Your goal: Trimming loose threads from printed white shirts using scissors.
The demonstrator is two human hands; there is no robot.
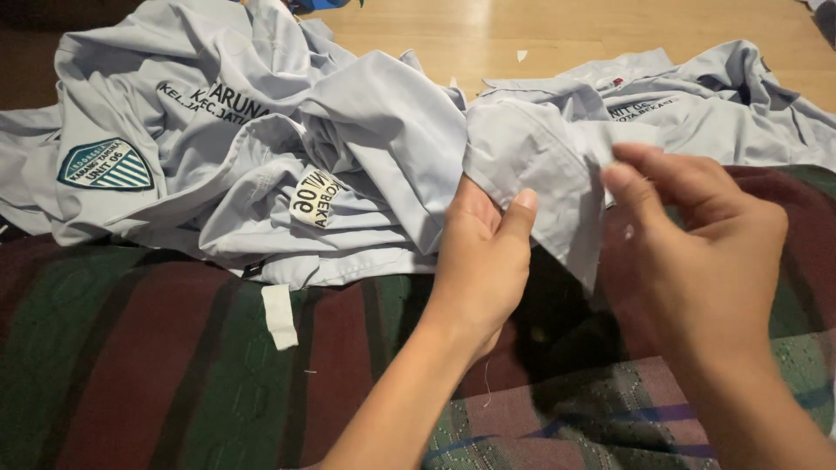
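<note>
Two hands are gripping one pale grey shirt (531, 165) lying across the striped blanket (131, 365): our left hand (483, 261) is pinching its fold, our right hand (697, 252) is picking at the fabric edge, seemingly inspecting a seam.

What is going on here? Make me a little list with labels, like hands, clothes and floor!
left hand: grips a fold of the pale grey cotton shirt, thumb on top
right hand: pinches the same fold's edge with its fingertips
other clothes: crumpled pale grey shirt with a teal shield badge
underneath: dark red and green striped blanket
beyond: light wooden floor
</note>
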